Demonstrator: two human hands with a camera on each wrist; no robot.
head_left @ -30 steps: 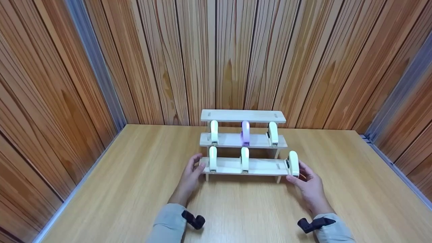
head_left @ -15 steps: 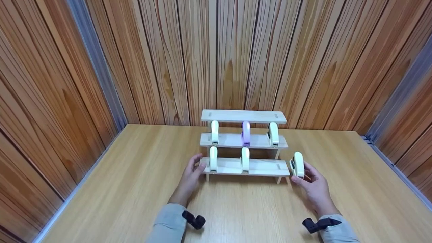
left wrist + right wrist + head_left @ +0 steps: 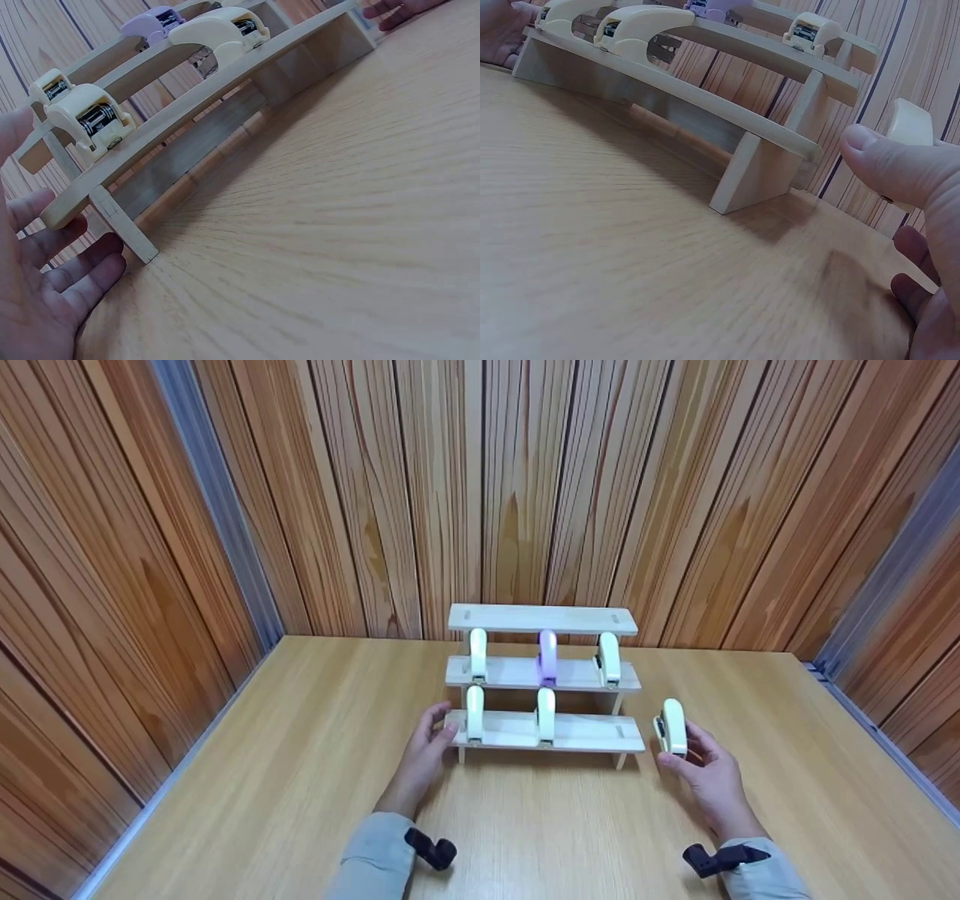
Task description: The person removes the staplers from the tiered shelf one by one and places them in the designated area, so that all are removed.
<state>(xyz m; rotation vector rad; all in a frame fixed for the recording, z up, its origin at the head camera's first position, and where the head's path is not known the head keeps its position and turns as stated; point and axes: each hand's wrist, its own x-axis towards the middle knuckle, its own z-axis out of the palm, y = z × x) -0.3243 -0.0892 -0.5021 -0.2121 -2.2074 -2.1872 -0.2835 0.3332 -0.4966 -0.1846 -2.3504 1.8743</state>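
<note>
A three-tier wooden display rack (image 3: 585,731) stands on the table. My left hand (image 3: 426,746) grips the left end of its lowest board, and in the left wrist view the fingers (image 3: 94,270) curl at the board's end. My right hand (image 3: 709,784) pinches a pale cream stapler (image 3: 675,726) between thumb and fingers, held upright to the right of the rack, apart from it. Two cream staplers (image 3: 475,714) (image 3: 546,716) sit on the lowest board, at its left end and middle. The middle board bears a purple stapler (image 3: 548,658) between cream staplers (image 3: 478,655) (image 3: 609,658).
The rack's top board (image 3: 541,619) lies near the back plank wall (image 3: 517,495). Wood-patterned side walls (image 3: 90,547) enclose the table (image 3: 337,697). Black camera mounts (image 3: 431,849) (image 3: 724,859) are strapped to both sleeves.
My right hand has taken the cream stapler off the right end of the lowest board and moved it rightward, away from the rack. The left hand stays at the rack's left end.
</note>
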